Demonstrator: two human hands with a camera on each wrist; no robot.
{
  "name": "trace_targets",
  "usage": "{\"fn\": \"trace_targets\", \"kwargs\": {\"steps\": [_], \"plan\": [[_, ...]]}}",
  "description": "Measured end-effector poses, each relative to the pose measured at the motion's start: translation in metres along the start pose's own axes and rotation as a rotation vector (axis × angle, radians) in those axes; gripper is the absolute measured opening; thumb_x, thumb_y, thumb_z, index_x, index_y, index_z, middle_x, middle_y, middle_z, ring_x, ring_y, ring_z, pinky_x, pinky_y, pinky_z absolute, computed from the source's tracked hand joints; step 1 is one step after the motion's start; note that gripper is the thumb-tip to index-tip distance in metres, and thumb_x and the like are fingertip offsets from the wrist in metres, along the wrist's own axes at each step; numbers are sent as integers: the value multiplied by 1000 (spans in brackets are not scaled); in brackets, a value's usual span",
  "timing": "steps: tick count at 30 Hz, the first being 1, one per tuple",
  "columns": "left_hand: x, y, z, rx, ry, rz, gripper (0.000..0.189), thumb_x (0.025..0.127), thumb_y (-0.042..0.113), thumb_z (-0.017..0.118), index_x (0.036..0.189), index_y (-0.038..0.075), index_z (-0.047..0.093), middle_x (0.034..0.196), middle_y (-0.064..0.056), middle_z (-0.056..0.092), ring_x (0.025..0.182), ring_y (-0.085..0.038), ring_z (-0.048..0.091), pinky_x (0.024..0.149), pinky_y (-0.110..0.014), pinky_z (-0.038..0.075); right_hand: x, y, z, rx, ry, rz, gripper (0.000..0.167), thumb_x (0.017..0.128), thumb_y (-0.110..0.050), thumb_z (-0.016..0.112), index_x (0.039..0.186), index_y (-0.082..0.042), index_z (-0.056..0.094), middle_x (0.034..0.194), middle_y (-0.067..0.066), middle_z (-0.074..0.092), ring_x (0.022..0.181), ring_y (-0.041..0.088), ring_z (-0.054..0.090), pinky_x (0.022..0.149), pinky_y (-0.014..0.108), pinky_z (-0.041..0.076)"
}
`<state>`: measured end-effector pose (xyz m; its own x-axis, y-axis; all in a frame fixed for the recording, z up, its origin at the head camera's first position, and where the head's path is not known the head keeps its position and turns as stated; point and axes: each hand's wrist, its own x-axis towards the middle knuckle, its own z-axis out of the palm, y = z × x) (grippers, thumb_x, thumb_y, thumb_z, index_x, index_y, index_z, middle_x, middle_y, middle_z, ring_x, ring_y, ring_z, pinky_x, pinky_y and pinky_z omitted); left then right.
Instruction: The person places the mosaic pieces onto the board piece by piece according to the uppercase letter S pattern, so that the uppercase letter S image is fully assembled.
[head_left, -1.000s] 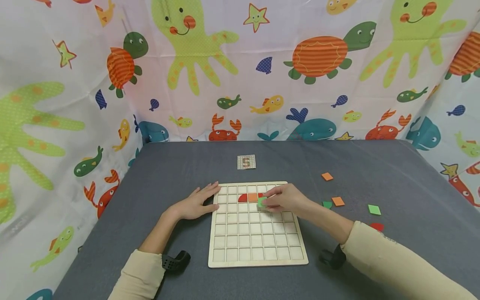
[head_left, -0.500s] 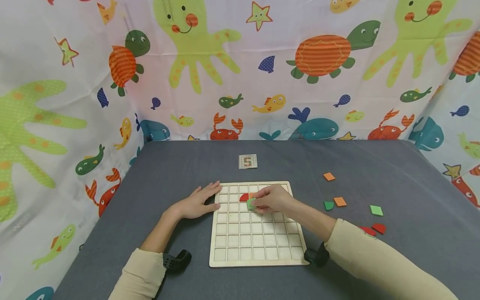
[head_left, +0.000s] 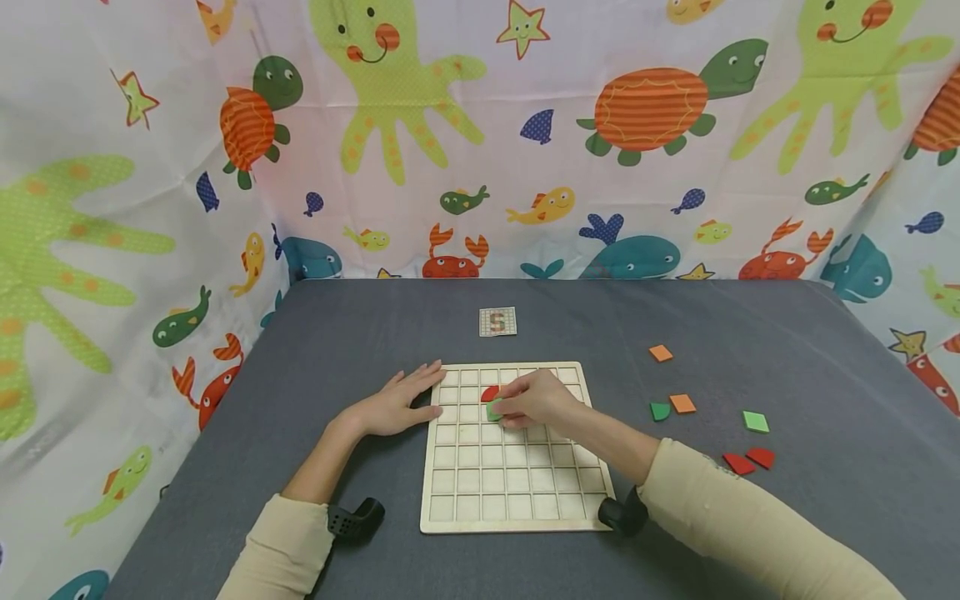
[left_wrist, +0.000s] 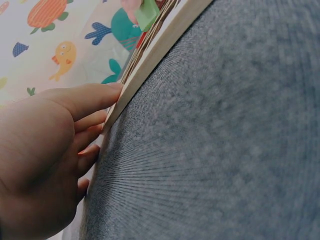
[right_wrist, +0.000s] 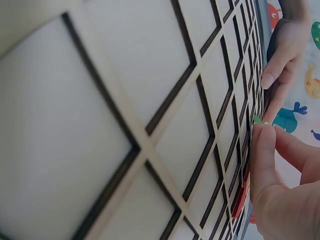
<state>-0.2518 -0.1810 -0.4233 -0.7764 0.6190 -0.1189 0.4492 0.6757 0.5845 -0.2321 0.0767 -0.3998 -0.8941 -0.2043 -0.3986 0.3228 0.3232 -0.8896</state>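
A pale wooden grid board [head_left: 480, 504] lies on the dark grey cloth in the head view. My left hand [head_left: 397, 403] rests at its upper left edge with fingers extended, thumb tip touching the wooden rim [left_wrist: 150, 65] in the left wrist view. Between thumb and fingers, my right hand [head_left: 542, 400] pinches a light green square tile [head_left: 492, 410] over a cell in the board's second column row from the top. A red rounded piece [head_left: 490, 393] sits in a cell just above that tile. My right fingers hide the cells right of it.
Right of the board lie orange squares [head_left: 682, 404], a dark green rounded piece [head_left: 660, 412], a light green square [head_left: 755, 422] and two red rounded pieces [head_left: 738, 464]. A small card [head_left: 498, 322] with an S pattern lies behind the board. A sea-animal curtain [head_left: 420, 217] surrounds the table.
My right hand has moved left across the board with the green tile, now just below the red piece, covering the orange tile seen earlier. My left hand stays at the board's edge.
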Motion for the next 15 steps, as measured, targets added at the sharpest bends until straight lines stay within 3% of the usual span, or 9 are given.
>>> {"fn": "trace_targets", "kwargs": {"steps": [6, 15], "plan": [[0, 1, 0, 5, 2, 3, 68, 98, 32, 55, 151, 3, 24, 156, -14, 16, 143, -31, 9, 111, -54, 1, -1, -2, 2, 15, 16, 20, 17, 81, 0, 74, 97, 3, 70, 87, 11, 69, 67, 16, 68, 65, 28, 56], [-1, 2, 0, 7, 2, 1, 67, 98, 31, 55, 150, 2, 25, 156, -14, 17, 143, -32, 9, 111, -55, 1, -3, -1, 5, 33, 17, 5, 20, 83, 4, 71, 103, 8, 67, 100, 17, 63, 72, 18, 68, 69, 29, 56]]}}
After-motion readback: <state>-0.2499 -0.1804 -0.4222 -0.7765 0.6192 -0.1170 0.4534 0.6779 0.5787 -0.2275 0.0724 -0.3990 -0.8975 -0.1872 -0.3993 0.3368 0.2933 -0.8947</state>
